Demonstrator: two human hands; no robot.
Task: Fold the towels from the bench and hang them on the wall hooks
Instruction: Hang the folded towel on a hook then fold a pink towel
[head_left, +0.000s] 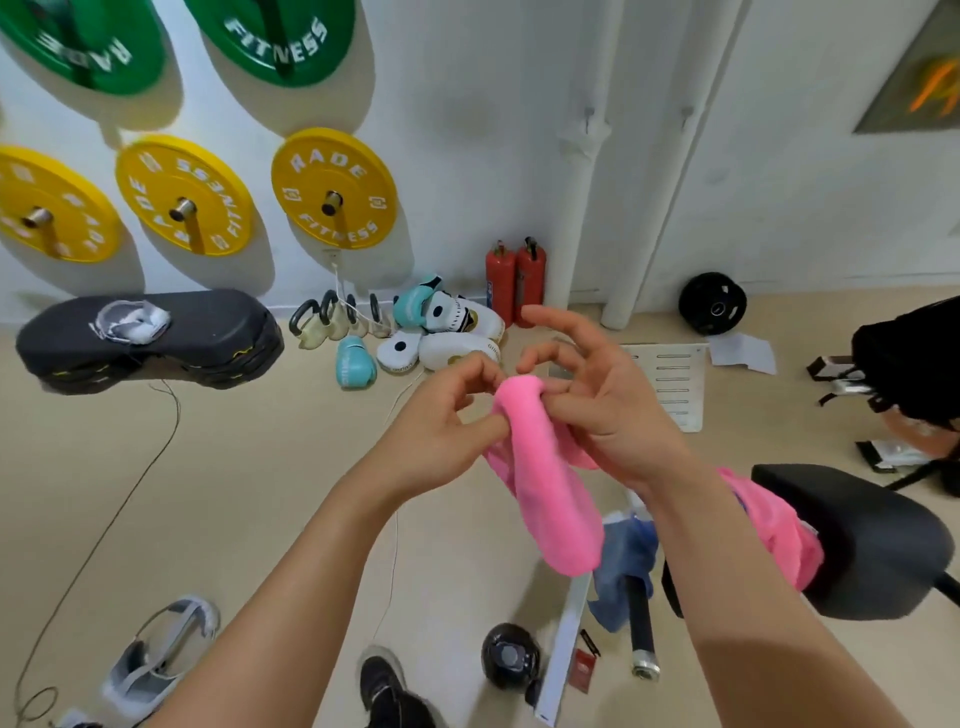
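Both hands hold the pink towel (540, 483) in mid-air above the floor. The left hand (441, 415) pinches its bunched upper end with curled fingers; the right hand (608, 395) pinches the same end, its index finger extended. The towel's far end trails behind the right forearm to the black bench (872, 540). A blue towel (623, 556) lies below, just beside the bench's left edge.

The soft pink towel (545, 493) hangs bunched up in the air; its far end lies on the black bench (872, 540) edge.
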